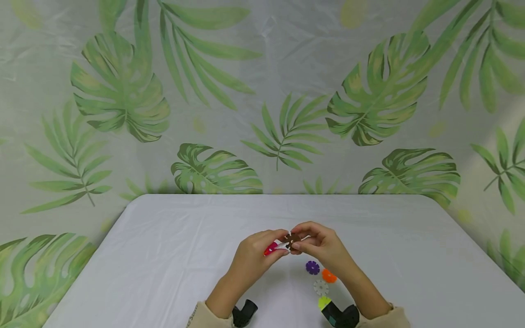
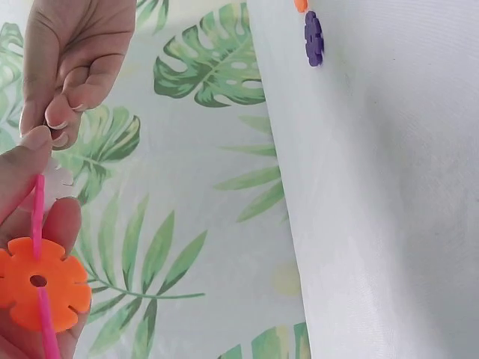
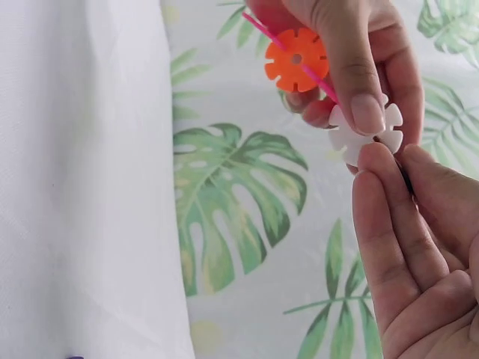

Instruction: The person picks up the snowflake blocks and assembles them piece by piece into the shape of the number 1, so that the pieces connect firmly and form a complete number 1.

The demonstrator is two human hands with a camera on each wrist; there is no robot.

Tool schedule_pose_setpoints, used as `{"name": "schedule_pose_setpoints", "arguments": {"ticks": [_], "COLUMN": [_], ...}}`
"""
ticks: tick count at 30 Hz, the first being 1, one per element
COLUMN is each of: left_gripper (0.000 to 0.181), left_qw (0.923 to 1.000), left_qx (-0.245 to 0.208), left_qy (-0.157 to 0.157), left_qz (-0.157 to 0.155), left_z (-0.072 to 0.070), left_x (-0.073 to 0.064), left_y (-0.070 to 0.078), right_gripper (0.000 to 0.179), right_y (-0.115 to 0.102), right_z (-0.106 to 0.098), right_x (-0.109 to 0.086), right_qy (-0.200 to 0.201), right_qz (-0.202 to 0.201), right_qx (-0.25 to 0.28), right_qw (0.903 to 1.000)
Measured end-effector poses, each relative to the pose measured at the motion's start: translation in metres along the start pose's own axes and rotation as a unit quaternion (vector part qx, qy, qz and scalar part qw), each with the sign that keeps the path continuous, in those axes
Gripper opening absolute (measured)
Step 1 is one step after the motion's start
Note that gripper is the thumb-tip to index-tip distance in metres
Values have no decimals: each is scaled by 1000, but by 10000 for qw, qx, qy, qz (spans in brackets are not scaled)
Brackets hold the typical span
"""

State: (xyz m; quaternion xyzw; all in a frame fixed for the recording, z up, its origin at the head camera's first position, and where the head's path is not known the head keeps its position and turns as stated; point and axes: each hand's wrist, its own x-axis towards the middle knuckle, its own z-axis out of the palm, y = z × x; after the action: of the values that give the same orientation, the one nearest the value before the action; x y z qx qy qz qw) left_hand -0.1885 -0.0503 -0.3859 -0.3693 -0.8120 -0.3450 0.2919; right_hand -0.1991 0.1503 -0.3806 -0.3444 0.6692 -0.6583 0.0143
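Observation:
My left hand (image 1: 255, 253) pinches a white notched disc (image 3: 346, 140) between thumb and fingers. A pink disc (image 2: 37, 213), seen edge-on, is slotted to it, and an orange notched disc (image 2: 22, 280) sits across the pink one. With thumb and fingertips my right hand (image 1: 321, 242) pinches a brown notched disc (image 1: 294, 238); in the right wrist view this dark disc (image 3: 405, 178) stands edge-on, touching the white disc's edge. Fingers hide whether their slots are engaged. Both hands are raised above the table, fingertips close together.
On the white-covered table (image 1: 164, 273) lie a purple disc (image 1: 312, 267), an orange disc (image 1: 329, 276), a white disc (image 1: 321, 287) and a yellow-green disc (image 1: 324, 302), near the right forearm. Black wrist devices (image 1: 245, 314) are on both wrists. A leaf-patterned cloth (image 1: 287, 68) hangs behind.

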Motion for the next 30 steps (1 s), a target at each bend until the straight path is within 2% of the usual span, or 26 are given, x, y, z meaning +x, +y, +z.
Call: {"name": "schedule_pose_setpoints", "arguments": {"ticks": [7, 13, 18, 25, 30], "left_gripper": [34, 31, 30, 35, 32], "left_qw": [9993, 9993, 9997, 9994, 9995], "left_qx": [-282, -282, -203, -306, -306], "left_qy": [-152, -147, -44, -14, -14], "left_qz": [-216, -191, -148, -142, -112], "left_z": [-1, -1, -1, 0, 1], "left_x": [-1, -1, -1, -1, -1], "left_y": [2, 1, 0, -2, -2], "right_gripper": [24, 25, 22, 20, 21], "right_y": [1, 1, -1, -1, -2], "right_z": [3, 2, -1, -1, -1], "right_x": [-1, 0, -1, -1, -1], "right_qy": [24, -112, -159, -221, -248], "right_qz": [159, 199, 122, 9, 55], "right_qx": [23, 35, -319, -204, -272], "right_qw": [9999, 9997, 9993, 9995, 9993]}}
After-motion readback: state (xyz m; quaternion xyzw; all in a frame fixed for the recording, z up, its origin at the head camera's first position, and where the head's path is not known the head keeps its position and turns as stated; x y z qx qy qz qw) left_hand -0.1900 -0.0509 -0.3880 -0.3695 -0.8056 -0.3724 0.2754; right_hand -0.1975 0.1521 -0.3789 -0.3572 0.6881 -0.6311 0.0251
